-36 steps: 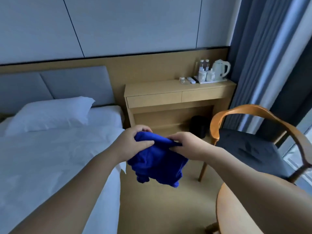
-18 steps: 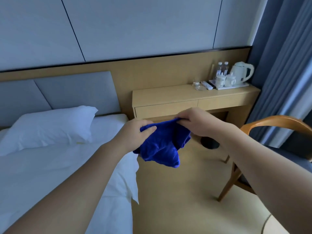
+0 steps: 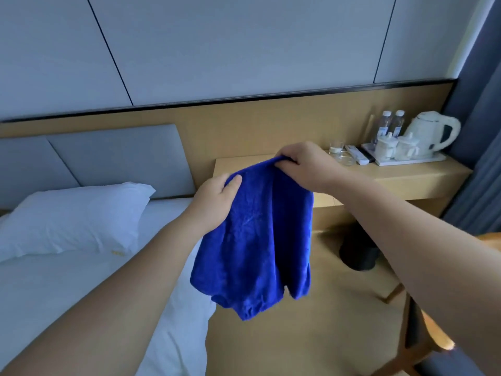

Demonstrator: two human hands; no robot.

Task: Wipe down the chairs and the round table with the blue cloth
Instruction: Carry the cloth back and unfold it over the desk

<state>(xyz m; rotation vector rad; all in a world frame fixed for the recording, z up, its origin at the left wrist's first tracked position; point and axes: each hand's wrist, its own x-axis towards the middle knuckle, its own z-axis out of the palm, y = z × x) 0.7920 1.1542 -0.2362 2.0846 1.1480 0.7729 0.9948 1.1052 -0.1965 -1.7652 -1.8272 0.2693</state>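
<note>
Chair (image 3: 431, 335): only a wooden leg and a frame edge show, below and right of the desk (image 3: 406, 180), under the right forearm. It appears to be the nearest surface to wipe, though the view cuts most of it off. The round table is not in view.

Blue cloth (image 3: 257, 240): held in the air in front of the desk's left end. It hangs slack with its long axis near vertical and its top edge rising toward the desk.

Right hand (image 3: 303, 164): pinches the higher corner, just before the desk top.

Left hand (image 3: 214, 202): grips the lower corner, left of the desk.

The hands are apart, with the cloth spread between them.

Judgement: wiping is not yet begun. The right arm is nearer the chair, so the cloth must travel down and right.

Room: a bed (image 3: 67, 289) with a pillow (image 3: 73, 215) lies left of the desk. A dark bin (image 3: 357, 251) stands under it, and a kettle (image 3: 433, 131) sits on its right end.
</note>
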